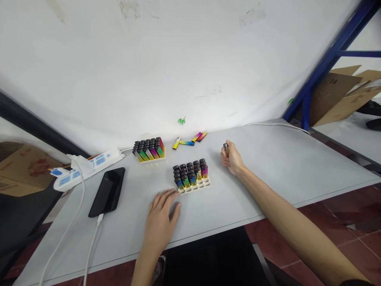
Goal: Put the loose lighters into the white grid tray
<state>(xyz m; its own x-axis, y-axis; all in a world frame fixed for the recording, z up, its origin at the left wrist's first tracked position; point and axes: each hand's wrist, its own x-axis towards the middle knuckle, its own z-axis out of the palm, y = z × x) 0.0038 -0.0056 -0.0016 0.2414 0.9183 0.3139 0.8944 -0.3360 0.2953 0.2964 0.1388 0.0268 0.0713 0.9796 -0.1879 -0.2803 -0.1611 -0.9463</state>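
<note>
My right hand (232, 159) is closed in a fist above the table, to the right of the part-filled tray. The dark top of a lighter (225, 147) pokes out of that fist; its body is hidden by the fingers. My left hand (162, 212) lies open, palm down, with a fingertip by the near left corner of the white tray (194, 190). Rows of black-topped, shiny coloured lighters (190, 173) stand upright in this tray, and some holes along its front and right show bare.
A full block of upright lighters (149, 150) stands back left. Several coloured lighter sleeves or bodies (186, 143) lie by the wall. On the left are a phone (107, 192) with a white cable and a power strip (98, 161). A thin cable (276, 124) runs along the back right.
</note>
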